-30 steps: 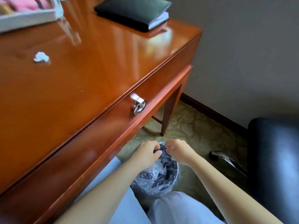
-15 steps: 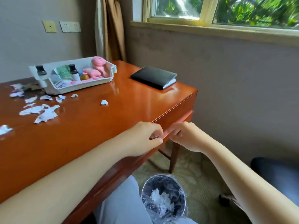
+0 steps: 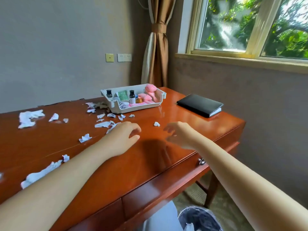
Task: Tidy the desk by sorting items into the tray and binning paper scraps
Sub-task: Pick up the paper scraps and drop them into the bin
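A: Desk: red-brown wood, high-gloss varnish, mirrors the window light.
B: Agreed. Paper scraps: white, matt, crumpled, torn edges.
A: Tray: white plastic, smooth, slight sheen. Plush toys inside: pink soft cloth.
B: Notebook: black cover, matt; material cannot tell.
A: Drawer pull: bright metal. Curtain: brown cloth, dull. Bin liner: thin wrinkled plastic film, shiny.

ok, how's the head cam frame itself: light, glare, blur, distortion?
Head view: daylight from the window, blown out in patches; glare streaks on the glossy desk by the tray; a soft shadow on it beside the right hand, whose fingers smear, so its grip is unreadable; left hand sharper; wide-angle slants the window frame.
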Tool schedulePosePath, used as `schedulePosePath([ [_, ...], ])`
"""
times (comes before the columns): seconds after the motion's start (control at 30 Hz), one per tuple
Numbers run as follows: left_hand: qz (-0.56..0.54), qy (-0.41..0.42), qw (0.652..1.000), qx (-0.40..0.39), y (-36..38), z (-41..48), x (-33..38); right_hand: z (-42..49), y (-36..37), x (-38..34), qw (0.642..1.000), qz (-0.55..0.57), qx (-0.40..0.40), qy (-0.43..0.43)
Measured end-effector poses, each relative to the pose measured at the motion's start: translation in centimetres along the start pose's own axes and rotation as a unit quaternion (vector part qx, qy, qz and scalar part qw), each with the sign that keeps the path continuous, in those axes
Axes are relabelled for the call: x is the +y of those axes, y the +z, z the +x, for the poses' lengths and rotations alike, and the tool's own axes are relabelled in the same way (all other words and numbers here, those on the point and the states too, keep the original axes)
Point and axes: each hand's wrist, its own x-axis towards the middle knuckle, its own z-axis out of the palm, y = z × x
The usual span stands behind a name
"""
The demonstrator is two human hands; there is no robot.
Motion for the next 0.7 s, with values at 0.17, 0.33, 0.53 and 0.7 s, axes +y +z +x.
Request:
schedulePosePath([
  [0.17, -0.004, -0.098, 0.994, 0.042, 0.2, -0.3, -5.1, 3.7, 3.3, -1.7, 1.000, -0.023, -0.016, 0.012],
  [0.33, 0.045, -0.202, 0.973, 0.100, 1.2, 0.0, -8.2, 6.2, 5.6, -2.7, 0.997, -0.008, 0.031, 0.065],
  [0.53, 0.116, -0.220, 0.962, 0.116, 2.6, 1.0, -10.1, 8.9, 7.8, -3.8, 0.996, -0.022, 0.067, 0.054],
  [0.7, 0.083, -0.253, 0.961, 0.080, 2.5, 2.7, -11.3, 11.2, 9.0, -5.7, 0.996, 0.041, 0.082, -0.013],
])
